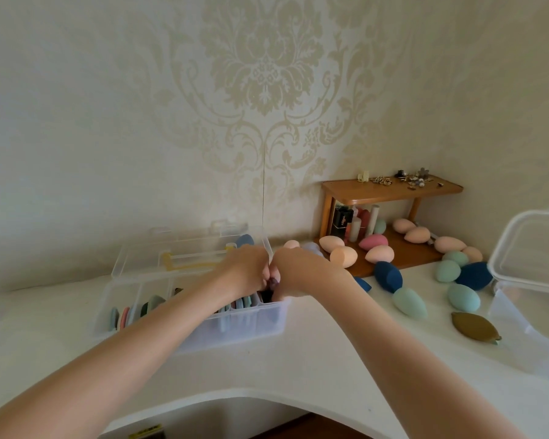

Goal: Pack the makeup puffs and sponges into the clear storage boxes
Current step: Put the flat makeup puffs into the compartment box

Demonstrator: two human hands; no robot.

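A clear divided storage box (pixel 254 324) stands open on the white table, its lid (pixel 171 251) tilted back. Flat puffs stand on edge in its compartments (pixel 130 313). My left hand (pixel 246 269) and my right hand (pixel 293 270) meet over the box's right rear compartment, fingers curled down around a dark puff (pixel 272 283) that is mostly hidden. Egg-shaped sponges lie loose to the right: peach (pixel 343 256), pink (pixel 373 242), navy (pixel 388 275), teal (pixel 409 302). An olive flat puff (pixel 474 325) lies near the right edge.
A second clear box (pixel 520 315) with its lid (pixel 530 248) raised stands at the far right. A small wooden shelf (pixel 390 188) against the wall holds hair clips on top and bottles beneath. The table's front edge curves inward below my arms.
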